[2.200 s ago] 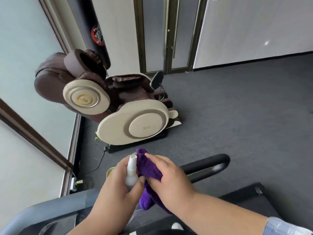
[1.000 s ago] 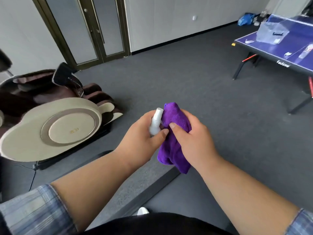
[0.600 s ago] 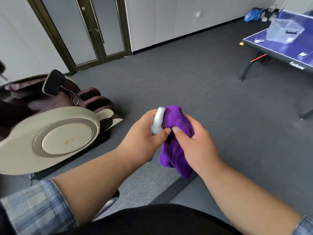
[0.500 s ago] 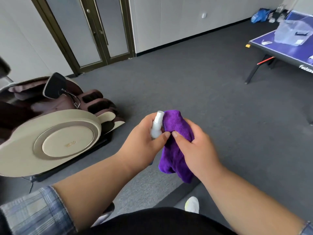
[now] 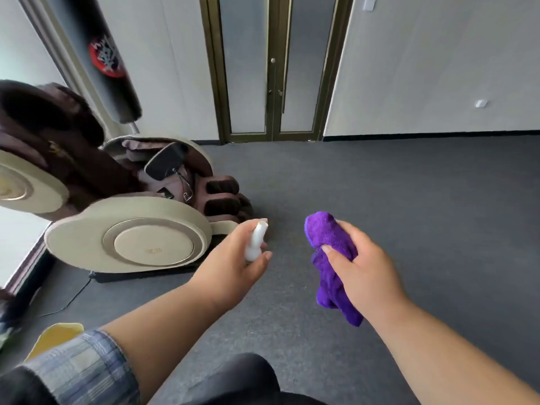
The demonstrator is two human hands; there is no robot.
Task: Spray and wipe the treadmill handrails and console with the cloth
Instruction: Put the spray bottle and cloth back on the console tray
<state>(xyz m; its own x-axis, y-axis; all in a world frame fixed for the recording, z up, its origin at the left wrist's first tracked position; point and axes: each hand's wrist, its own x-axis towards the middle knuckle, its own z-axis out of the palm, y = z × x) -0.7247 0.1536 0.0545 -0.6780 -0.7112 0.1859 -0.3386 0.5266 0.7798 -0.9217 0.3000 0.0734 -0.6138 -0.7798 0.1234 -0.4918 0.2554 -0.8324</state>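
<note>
My left hand grips a small white spray bottle, with only its nozzle and neck showing above my fingers. My right hand holds a bunched purple cloth, which hangs down below my palm. The two hands are held apart above the grey carpet, with a gap between bottle and cloth. No part of the treadmill, its handrails or its console is in view.
A beige and brown massage chair stands at the left on the carpet. A black punching bag hangs behind it. Double glass doors are straight ahead. A yellow item lies at the lower left.
My hands have come apart; earlier the cloth was pressed against the bottle's nozzle. The view has swung left, away from the ping-pong table and towards the doors. The treadmill handrail has left the view.
</note>
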